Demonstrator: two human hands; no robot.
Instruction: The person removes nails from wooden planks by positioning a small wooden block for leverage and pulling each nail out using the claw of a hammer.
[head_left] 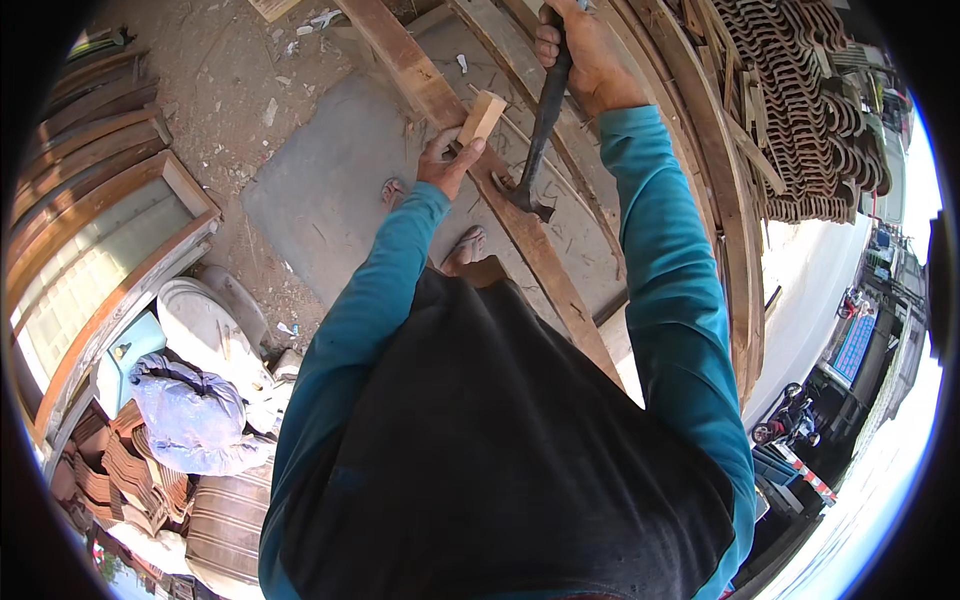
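My right hand [590,55] grips the upper end of a long dark hammer [546,115]. Its head rests low on a weathered brown plank [545,255] that runs slantwise from the top of the view toward my lap. Between the thumb and fingers of my left hand [447,163] is a small pale wooden block [483,116], held above the same plank, left of the hammer. The far side of the left fingers is partly hidden. Whether the hammer head is hooked on a nail cannot be made out.
Long timbers [700,120] lie along the right, beside stacked roof tiles [800,110]. A grey sheet [310,180] with thin scattered bits covers the ground near my sandalled feet [465,247]. At left stand a wooden-framed panel [190,185], a purple-blue bundle [195,410] and more tiles [140,460].
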